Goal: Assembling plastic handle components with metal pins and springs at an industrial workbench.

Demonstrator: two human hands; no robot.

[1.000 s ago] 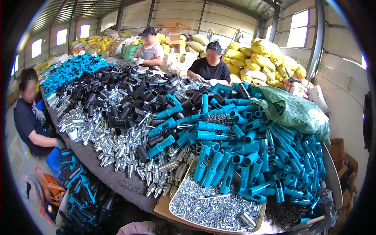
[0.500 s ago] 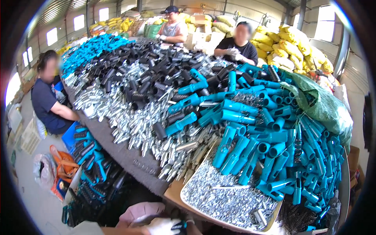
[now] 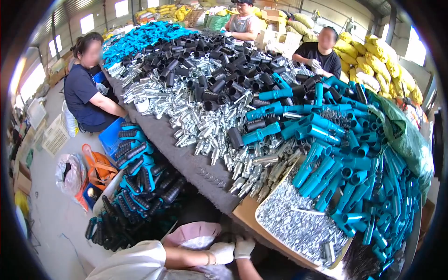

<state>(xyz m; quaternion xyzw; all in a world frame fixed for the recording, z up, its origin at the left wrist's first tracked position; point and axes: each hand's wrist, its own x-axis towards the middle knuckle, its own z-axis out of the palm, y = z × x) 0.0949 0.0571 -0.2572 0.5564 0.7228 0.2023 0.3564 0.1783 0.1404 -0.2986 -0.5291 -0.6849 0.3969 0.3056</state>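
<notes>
My left hand [image 3: 221,253] and my right hand [image 3: 244,247], both in whitish gloves, meet close together at the lower edge, below the table. Both look closed, fingers curled inward; anything between them is too dark and small to make out. Beside my left hand lies a pink cloth [image 3: 186,233] with a pale patch in it. Above and right of my hands stands a shallow tray [image 3: 258,211] full of small silvery metal parts [image 3: 291,219]. Teal slotted tubes [image 3: 322,175] are heaped behind and beside it.
Silvery metal shafts [image 3: 200,130] and black sleeves [image 3: 200,79] cover the table [image 3: 186,172]. On the left, teal-and-black handles [image 3: 135,196] pile beneath the table edge, near an orange bag [image 3: 98,168] and a blue bin [image 3: 112,135]. Three people work around the table.
The view has shifted, so the table sits farther right and more of my arms shows. My hands have come together; the teal piece seen by them earlier is out of sight.
</notes>
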